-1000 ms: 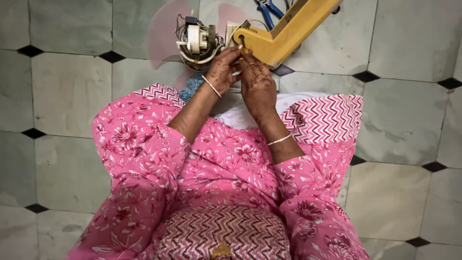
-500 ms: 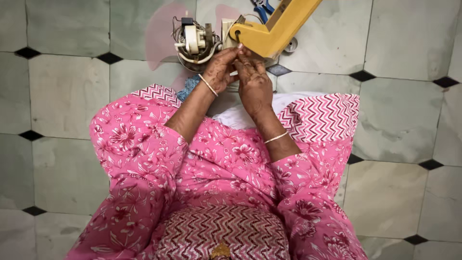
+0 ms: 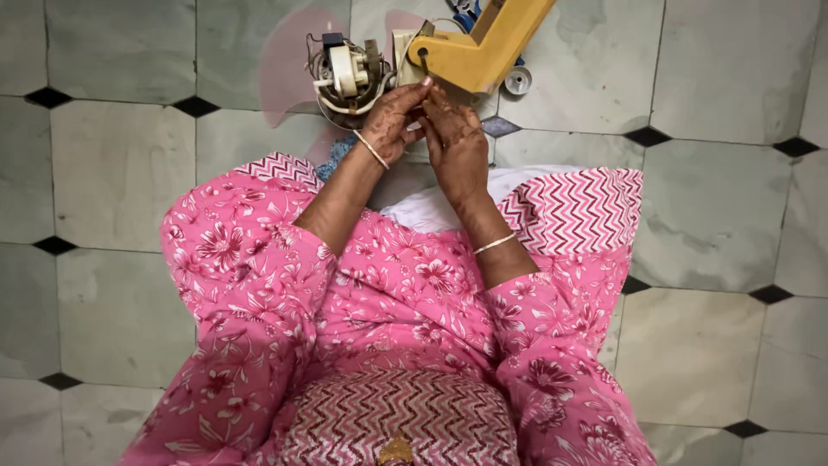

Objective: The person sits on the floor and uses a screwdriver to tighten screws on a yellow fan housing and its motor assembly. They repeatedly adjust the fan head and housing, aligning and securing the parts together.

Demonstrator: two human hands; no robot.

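Both hands meet at the yellow wooden block (image 3: 483, 52) beside the round wire-wound motor (image 3: 349, 76) — left hand (image 3: 392, 121) and right hand (image 3: 455, 138), fingers curled, pinching something too small to identify.

A pale tiled floor (image 3: 129, 155) is carrying a fan motor (image 3: 347, 76), a yellow housing (image 3: 483, 47) and a small spool (image 3: 517, 80) at the far side.

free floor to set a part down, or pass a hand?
Bare tiles left of the pink sleeve and right of the zigzag cloth. Crowded at top centre: both hands, left hand and right hand, meet between the motor and yellow housing.
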